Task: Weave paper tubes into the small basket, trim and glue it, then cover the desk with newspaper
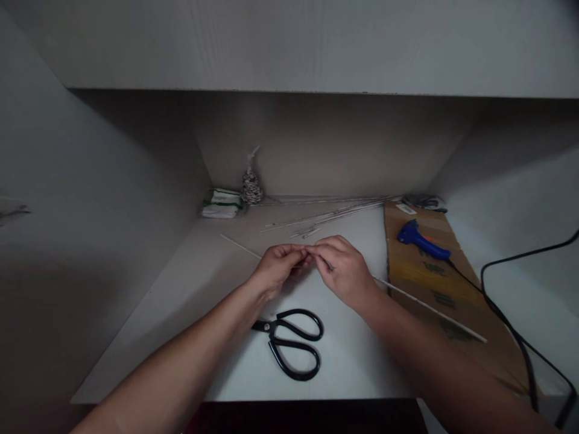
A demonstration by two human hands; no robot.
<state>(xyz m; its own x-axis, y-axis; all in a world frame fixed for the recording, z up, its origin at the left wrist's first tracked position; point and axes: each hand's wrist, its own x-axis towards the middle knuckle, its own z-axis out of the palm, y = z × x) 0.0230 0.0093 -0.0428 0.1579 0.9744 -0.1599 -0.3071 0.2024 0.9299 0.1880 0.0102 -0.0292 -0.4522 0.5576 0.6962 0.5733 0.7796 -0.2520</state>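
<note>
My left hand point(281, 268) and my right hand point(341, 265) meet over the middle of the white table, fingertips touching. Both are closed around a long thin pale stick point(429, 307); one end reaches out to the upper left of my left hand, the other slants down to the right past my right forearm. The stretch between my fingers is mostly hidden. Just below my hands lie scissors with black loop handles point(296, 343), their blades partly covered by my left forearm.
Behind my hands lie several thin sticks point(335, 214). A small woven cone point(251, 187) and a white packet point(221, 204) stand at the back left. On the right, a blue glue gun point(423, 240) with a black cable rests on cardboard point(407, 289). A shelf edge point(289, 91) overhangs.
</note>
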